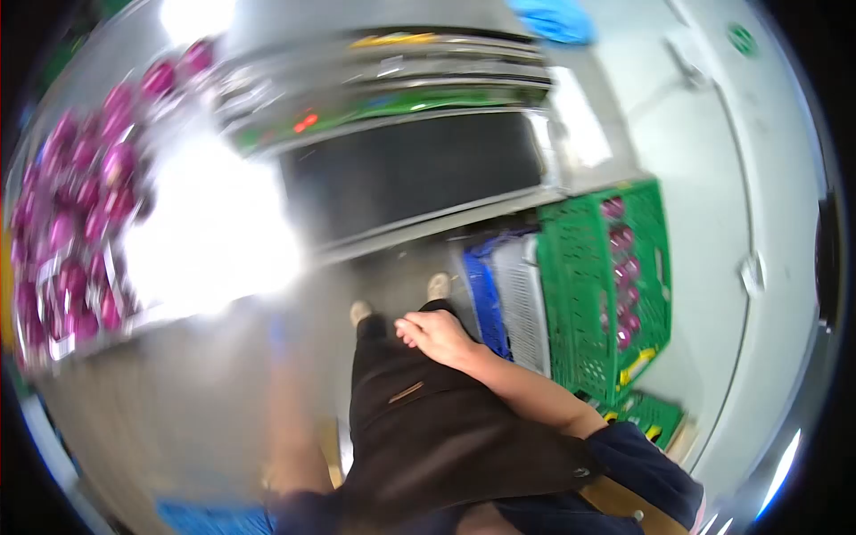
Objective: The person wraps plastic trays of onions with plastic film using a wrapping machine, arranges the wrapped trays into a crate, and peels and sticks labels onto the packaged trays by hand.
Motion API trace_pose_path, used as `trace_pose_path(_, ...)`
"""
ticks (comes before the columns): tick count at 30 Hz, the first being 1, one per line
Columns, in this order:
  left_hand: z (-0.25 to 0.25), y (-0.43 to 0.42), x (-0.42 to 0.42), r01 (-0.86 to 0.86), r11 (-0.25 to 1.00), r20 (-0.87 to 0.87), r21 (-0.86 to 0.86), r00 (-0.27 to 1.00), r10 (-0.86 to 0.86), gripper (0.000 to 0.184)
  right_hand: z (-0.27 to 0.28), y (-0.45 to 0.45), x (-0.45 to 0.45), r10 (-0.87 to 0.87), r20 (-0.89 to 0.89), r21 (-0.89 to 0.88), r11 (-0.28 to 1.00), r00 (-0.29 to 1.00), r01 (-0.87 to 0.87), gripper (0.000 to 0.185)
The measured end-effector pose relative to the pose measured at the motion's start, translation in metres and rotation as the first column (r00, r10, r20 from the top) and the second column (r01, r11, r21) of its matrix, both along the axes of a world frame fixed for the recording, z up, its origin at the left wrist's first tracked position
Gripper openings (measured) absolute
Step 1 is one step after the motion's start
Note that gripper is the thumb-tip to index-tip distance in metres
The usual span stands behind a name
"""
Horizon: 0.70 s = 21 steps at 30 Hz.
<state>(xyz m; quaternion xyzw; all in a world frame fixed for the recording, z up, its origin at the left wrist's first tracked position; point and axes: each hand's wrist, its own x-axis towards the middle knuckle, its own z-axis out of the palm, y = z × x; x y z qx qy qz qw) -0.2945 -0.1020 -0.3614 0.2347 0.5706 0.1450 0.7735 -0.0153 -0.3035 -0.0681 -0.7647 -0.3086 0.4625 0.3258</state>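
My right hand [434,337] hangs in front of my dark apron [446,419], its fingers curled in and nothing visible in them. To the left, my left hand [279,332] is smeared by motion beside the steel table, so its fingers cannot be made out; a bluish blur shows at its end. Many purple-red onions [87,192], some apparently in clear wrapping, lie on the shiny steel table [214,227], away from both hands.
A machine with a black belt [419,165] stands ahead. On the right, a green crate [571,294] contains red onions [624,276], near grey [515,303] and blue crates [484,299]. Blue plastic [555,20] lies at the back. A white wall [704,196] borders the right side.
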Motion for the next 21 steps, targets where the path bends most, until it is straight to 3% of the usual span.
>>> trace_pose_path(1, -0.012, -0.031, 0.012, 0.083, 0.988, -0.065, -0.129, 0.994, -0.092, 0.058, 0.015, 0.001, 0.02, -0.052, 0.063, -0.019, 0.998, 0.997, 0.053, 0.029)
trace_pose_path(2, -0.004, -0.06, 0.031, 0.196, 0.972, -0.092, -0.129, 0.974, -0.208, 0.051, 0.02, -0.005, 0.044, -0.117, 0.17, 0.058, 0.992, 0.978, 0.109, 0.028)
trace_pose_path(4, 0.025, -0.104, 0.074, 0.524, 0.852, -0.181, 0.027, 0.84, -0.511, 0.042, 0.028, -0.019, 0.093, -0.226, 0.347, 0.213, 0.964, 0.91, 0.158, 0.028)
trace_pose_path(6, 0.066, -0.135, 0.123, 0.742, 0.618, -0.301, 0.258, 0.67, -0.679, 0.032, 0.046, -0.035, 0.154, -0.452, 0.343, 0.292, 0.884, 0.823, 0.364, 0.027)
trace_pose_path(8, 0.115, -0.148, 0.171, 0.724, 0.605, -0.213, 0.331, 0.682, -0.7, 0.023, 0.06, -0.06, 0.23, -0.587, 0.456, 0.393, 0.807, 0.668, 0.44, 0.025)
trace_pose_path(10, 0.172, -0.15, 0.212, 0.635, 0.726, 0.002, 0.265, 0.752, -0.659, 0.024, 0.056, -0.086, 0.306, -0.676, 0.535, 0.467, 0.736, 0.507, 0.49, 0.021)
trace_pose_path(11, 0.199, -0.151, 0.231, 0.586, 0.781, 0.105, 0.216, 0.781, -0.616, 0.024, 0.054, -0.099, 0.34, -0.624, 0.614, 0.406, 0.775, 0.483, 0.485, 0.023)
trace_pose_path(13, 0.243, -0.156, 0.263, 0.59, 0.735, 0.096, 0.336, 0.754, -0.649, 0.028, 0.05, -0.117, 0.392, -0.353, 0.853, 0.2, 0.901, 0.384, 0.385, 0.04)
trace_pose_path(15, 0.267, -0.159, 0.29, 0.589, 0.668, 0.046, 0.455, 0.733, -0.678, 0.032, 0.029, -0.127, 0.441, -0.278, 0.855, 0.108, 0.921, 0.438, 0.374, 0.049)
trace_pose_path(19, 0.319, -0.182, 0.352, 0.474, 0.698, 0.156, 0.537, 0.757, -0.634, 0.04, -0.01, -0.147, 0.505, -0.055, 0.847, -0.093, 0.964, 0.529, 0.25, 0.057)
trace_pose_path(21, 0.34, -0.194, 0.382, 0.475, 0.684, 0.172, 0.554, 0.739, -0.652, 0.047, -0.014, -0.153, 0.523, -0.062, 0.851, -0.045, 0.981, 0.522, 0.19, 0.049)
